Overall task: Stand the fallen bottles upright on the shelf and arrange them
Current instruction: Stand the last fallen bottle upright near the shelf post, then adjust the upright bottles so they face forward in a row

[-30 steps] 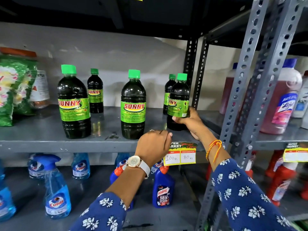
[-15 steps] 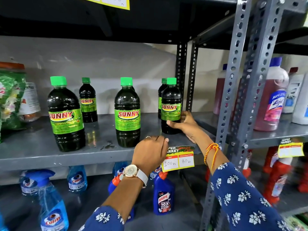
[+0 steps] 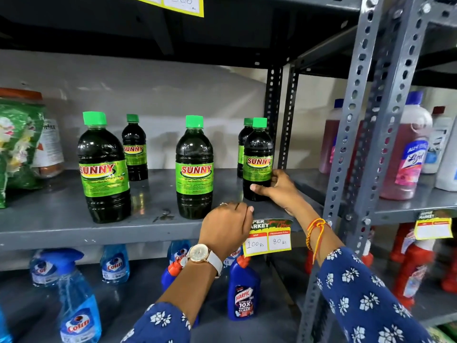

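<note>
Bottle [image 3: 258, 159] glossy dark plastic, upright | right hand [image 3: 279, 189] grips it; left hand [image 3: 226, 225] fisted, empty

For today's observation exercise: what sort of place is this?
Most likely a supermarket aisle: a price tag marked 100 and 80 Rs hangs on the metal shelf, stocked with repeated Sunny bottles and Colin spray bottles.
</note>
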